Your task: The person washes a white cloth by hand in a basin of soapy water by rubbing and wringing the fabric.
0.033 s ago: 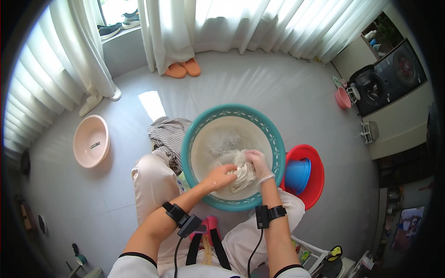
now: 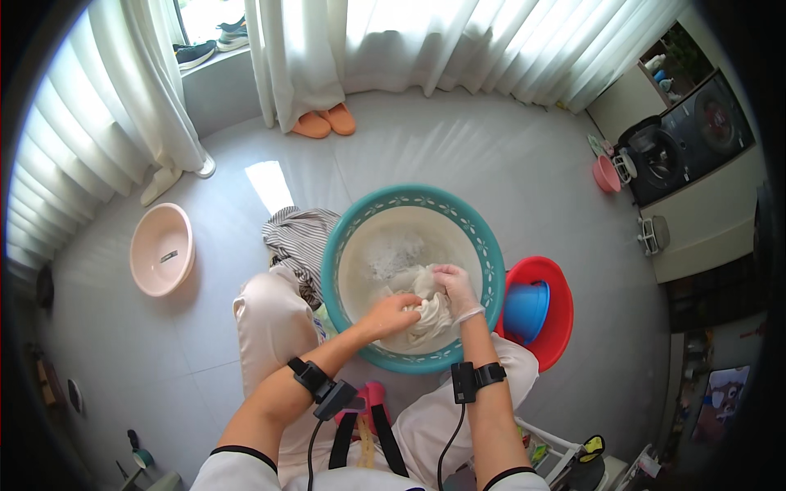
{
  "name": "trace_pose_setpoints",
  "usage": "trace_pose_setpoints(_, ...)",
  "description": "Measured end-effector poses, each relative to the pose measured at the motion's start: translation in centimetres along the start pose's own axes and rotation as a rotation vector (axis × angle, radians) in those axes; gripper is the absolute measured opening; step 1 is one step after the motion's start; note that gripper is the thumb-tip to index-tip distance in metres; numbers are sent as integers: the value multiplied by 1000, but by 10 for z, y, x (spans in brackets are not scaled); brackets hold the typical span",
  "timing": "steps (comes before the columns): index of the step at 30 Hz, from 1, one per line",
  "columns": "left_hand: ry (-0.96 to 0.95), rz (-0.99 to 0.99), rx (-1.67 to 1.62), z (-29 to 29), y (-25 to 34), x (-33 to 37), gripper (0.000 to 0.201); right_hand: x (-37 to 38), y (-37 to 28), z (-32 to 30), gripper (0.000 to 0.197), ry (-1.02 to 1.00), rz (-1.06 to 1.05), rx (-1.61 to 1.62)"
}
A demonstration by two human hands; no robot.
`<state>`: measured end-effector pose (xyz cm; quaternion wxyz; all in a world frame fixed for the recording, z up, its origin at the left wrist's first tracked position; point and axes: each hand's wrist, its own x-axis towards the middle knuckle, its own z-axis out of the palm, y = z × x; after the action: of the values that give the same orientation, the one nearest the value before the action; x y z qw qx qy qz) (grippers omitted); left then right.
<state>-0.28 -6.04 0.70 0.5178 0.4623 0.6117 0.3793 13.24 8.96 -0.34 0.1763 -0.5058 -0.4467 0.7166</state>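
Note:
A large teal basin [image 2: 331, 277] with a cut-out patterned rim stands in front of me, holding cloudy water with suds [image 2: 395, 255]. Inside it, a wet white cloth [image 2: 431, 321] lies bunched between my hands. My left hand [image 2: 391, 316] is bare and pinches the cloth's left side with curled fingers. On the other side my right hand [image 2: 458, 288], in a thin see-through glove, grips a fold of the same cloth near the top. Part of the cloth is under water, and some fingertips are hidden in its folds.
A striped garment [image 2: 301, 242] lies against the basin's left side. On the right stands a red basin [image 2: 560, 321] with a blue one [image 2: 526, 313] inside. A pale pink basin [image 2: 155, 266] sits at far left, orange slippers [image 2: 339, 120] by the curtain, a white rack [image 2: 547, 442] at lower right.
The folds of the white cloth have shifted slightly between my fingers. Both hands keep nearly the same place and hold.

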Motion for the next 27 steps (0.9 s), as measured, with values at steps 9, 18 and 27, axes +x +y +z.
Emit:
trace_pose_setpoints(9, 54, -206, -71, -1, -24, 4, 49, 0, -15, 26, 34, 7, -481, 210)
trace_pose_setpoints(18, 400, -188, -187, -2, -52, 23, 52, 34, 45, -17, 74, 158, -136, -586)
trace_pose_setpoints(27, 488, -685, -771, -4, -10, 31, 58, -27, 51, 30, 62, -342, 32, -152)
